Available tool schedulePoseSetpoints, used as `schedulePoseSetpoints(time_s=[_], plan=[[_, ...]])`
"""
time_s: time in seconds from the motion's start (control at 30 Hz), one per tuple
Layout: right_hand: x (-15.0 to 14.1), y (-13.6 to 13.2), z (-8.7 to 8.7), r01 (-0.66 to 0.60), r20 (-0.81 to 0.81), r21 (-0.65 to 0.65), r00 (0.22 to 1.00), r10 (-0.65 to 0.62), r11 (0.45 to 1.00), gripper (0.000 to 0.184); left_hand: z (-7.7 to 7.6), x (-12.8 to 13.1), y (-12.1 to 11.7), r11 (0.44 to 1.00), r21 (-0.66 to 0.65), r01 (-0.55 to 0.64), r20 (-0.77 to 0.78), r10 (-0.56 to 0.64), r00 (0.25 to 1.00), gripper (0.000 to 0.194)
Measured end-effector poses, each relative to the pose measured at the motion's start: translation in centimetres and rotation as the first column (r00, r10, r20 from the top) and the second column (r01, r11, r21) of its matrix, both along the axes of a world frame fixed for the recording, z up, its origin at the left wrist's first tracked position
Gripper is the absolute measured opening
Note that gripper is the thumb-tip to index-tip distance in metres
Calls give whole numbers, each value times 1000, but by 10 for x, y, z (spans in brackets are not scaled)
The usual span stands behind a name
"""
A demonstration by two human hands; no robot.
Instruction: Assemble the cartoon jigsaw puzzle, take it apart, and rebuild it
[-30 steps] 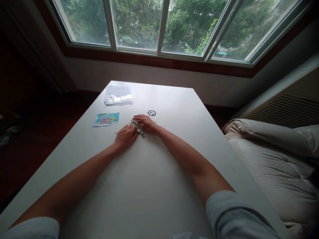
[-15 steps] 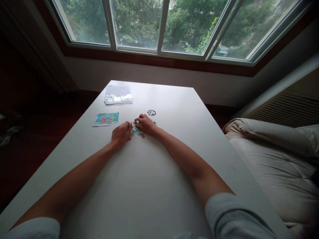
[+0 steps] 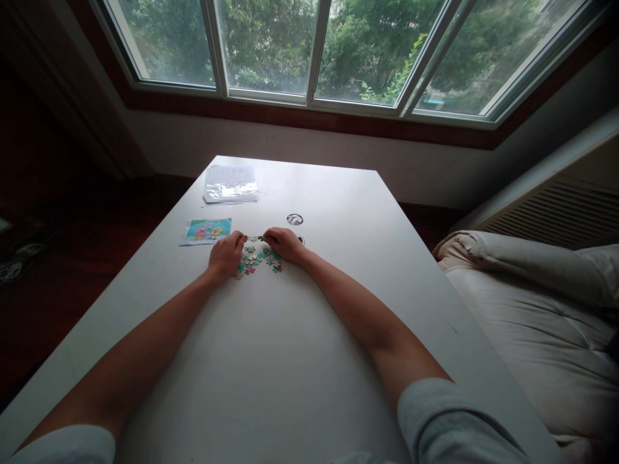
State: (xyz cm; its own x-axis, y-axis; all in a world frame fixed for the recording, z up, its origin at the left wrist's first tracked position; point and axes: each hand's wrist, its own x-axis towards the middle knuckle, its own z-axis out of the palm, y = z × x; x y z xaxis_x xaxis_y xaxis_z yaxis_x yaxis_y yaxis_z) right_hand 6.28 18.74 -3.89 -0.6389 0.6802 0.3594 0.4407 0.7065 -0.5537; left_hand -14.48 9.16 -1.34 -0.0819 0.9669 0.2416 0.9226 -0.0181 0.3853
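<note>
Several small colourful jigsaw pieces [image 3: 253,258] lie spread on the white table [image 3: 290,335] between my two hands. My left hand [image 3: 225,254] rests on the left side of the pieces, fingers curled down onto them. On the right side my right hand [image 3: 284,243] lies palm down, fingers bent, touching the pieces. Whether either hand grips a piece is hidden under the fingers. A small printed cartoon picture [image 3: 207,230] lies just left of my left hand.
A clear plastic bag [image 3: 229,185] lies at the table's far left. A round cable hole [image 3: 294,219] sits just beyond my right hand. A white cushioned seat [image 3: 527,309] stands beside the table on the right. Windows [image 3: 314,45] run along the far wall.
My hands have moved apart, the left one sliding leftward. The puzzle pieces, bunched under my hands before, now lie spread out between them.
</note>
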Motion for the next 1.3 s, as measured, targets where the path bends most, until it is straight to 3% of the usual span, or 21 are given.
schedulePoseSetpoints(time_s=[0.27,0.4,0.57,0.73,0.83,0.97,1.13,1.3], plan=[[9,0,5,-31,-70,-173,997,19,984,24,1,-3,-1,998,7,59,105,-59,993,36],[7,-5,7,-87,-104,-196,992,68,977,24,3,-4,-2,999,12,32,87,-32,996,32],[9,-8,15,-93,-102,-129,992,80,987,22,4,-11,-1,982,26,188,49,-189,981,27],[22,-9,34,62,191,-71,980,-48,996,20,3,-13,-4,966,-21,258,-63,-259,964,31],[28,-17,46,82,409,-64,911,-49,995,45,2,-8,-6,964,-27,266,-103,-267,958,26],[22,-36,55,48,537,-19,843,-30,999,68,0,-2,-6,965,-10,260,-102,-260,960,19],[6,-51,48,-16,480,80,877,-24,997,47,1,-2,-3,970,-8,243,-88,-243,966,16],[6,-44,36,-50,433,96,902,3,994,25,8,-9,2,971,-5,240,-44,-240,970,19]])
